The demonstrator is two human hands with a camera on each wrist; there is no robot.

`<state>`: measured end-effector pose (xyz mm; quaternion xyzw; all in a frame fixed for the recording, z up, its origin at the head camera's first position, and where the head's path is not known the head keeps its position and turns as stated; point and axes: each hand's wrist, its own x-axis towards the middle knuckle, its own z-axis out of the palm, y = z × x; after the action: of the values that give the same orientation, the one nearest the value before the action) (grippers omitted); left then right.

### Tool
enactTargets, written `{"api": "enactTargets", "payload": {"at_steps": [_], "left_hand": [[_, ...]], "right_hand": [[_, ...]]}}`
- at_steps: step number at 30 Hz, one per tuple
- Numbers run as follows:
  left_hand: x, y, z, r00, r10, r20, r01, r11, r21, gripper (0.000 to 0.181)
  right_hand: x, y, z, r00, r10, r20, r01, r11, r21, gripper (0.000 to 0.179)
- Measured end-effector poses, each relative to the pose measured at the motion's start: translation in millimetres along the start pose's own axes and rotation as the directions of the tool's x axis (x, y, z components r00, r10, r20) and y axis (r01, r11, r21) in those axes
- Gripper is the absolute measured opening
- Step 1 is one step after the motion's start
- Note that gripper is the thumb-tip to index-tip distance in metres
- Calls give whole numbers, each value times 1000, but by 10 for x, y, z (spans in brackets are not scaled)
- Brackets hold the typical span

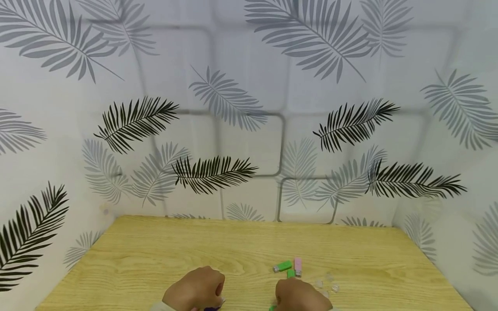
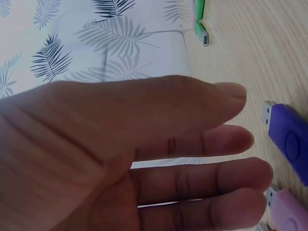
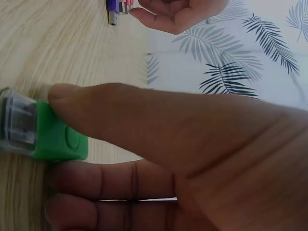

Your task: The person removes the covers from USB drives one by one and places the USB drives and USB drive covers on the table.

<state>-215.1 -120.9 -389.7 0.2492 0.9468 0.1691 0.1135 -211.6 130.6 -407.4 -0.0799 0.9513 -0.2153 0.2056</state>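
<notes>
Both hands work low over the near part of a wood-grain table (image 1: 155, 242). The right hand (image 1: 301, 296) has its thumb and fingertips at opposite sides of a capped green USB stick (image 3: 53, 139), apparently in a light pinch. That hold leaves the clear end cap (image 3: 18, 122) outside the fingers, probably so that the cap can be reached. How firm the pinch is cannot be told.

The left hand (image 1: 196, 287) holds nothing: its thumb lies above fingers that reach forward, slightly bent, with narrow gaps between them. Just beyond the fingertips, and apart from them, lie a purple USB stick (image 2: 291, 139) and a near pink USB stick (image 2: 288, 211), both with bare metal plugs, at the near left. They seem to be grouped on this side as sticks without caps.

Beyond the right hand, an uncapped green USB stick (image 1: 284, 266) lies near a far pink USB stick (image 1: 297, 264); a small green piece (image 1: 291, 273) beside them is partly hidden. Loose clear caps (image 1: 335, 288) lie scattered farther right, perhaps kept away from the sticks.
</notes>
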Motion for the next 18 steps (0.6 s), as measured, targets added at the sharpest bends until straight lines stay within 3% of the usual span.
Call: {"api": "enactTargets", "payload": {"at_steps": [7, 13, 16, 18], "left_hand": [[-2, -7, 3, 1000, -3, 12, 3, 1000, -8, 17], [-23, -8, -23, 1000, 7, 7, -7, 1000, -25, 19], [-43, 6, -55, 1000, 16, -10, -16, 1000, -9, 19], [-52, 25, -85, 1000, 20, -20, -20, 1000, 2, 19]], "right_hand": [[50, 18, 36, 999, -37, 21, 36, 999, 13, 29], [78, 38, 72, 998, -56, 32, 57, 998, -10, 16], [23, 15, 32, 998, -57, 25, 56, 998, 37, 15], [-22, 12, -18, 995, -100, 24, 97, 991, 93, 18]]}}
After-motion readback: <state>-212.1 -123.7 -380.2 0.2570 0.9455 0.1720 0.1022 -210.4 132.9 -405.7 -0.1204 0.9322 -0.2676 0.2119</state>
